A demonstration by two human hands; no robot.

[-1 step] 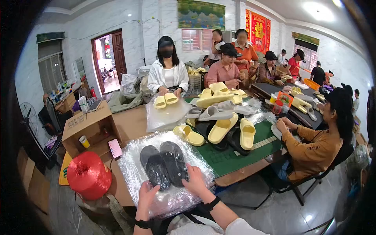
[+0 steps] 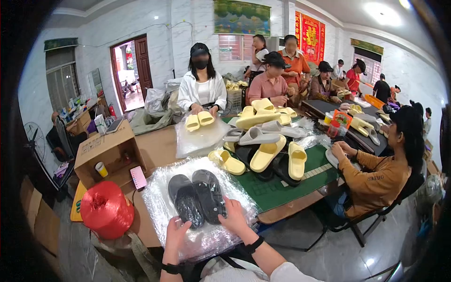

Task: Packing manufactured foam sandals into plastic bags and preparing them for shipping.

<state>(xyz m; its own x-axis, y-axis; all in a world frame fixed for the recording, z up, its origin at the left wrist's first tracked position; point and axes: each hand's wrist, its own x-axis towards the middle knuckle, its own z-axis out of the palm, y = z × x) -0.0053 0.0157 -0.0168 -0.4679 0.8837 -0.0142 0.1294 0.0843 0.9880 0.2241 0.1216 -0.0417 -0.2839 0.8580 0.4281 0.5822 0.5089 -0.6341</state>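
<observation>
A pair of black slippers [image 2: 193, 197] lies side by side on a stack of clear plastic bags [image 2: 157, 199], toward the near edge of the table. Shiny clear film covers at least their near ends; how far it reaches is hard to see. My left hand [image 2: 176, 235] is at the near end of the left slipper, thumb and fingers closed on the film. At the near right side of the other slipper, my right hand [image 2: 236, 218] grips the film too, its thumb against the slipper. Dark bands circle both my wrists.
Yellow, grey and black slippers [image 2: 265, 152] are heaped on a green mat [image 2: 263, 188] to the right. Left are a red twine roll [image 2: 107, 211], a pink phone-like object [image 2: 138, 178] and an open cardboard box [image 2: 110, 150]. Across the table a person holds yellow slippers [image 2: 199, 121]; another sits at right [image 2: 380, 178].
</observation>
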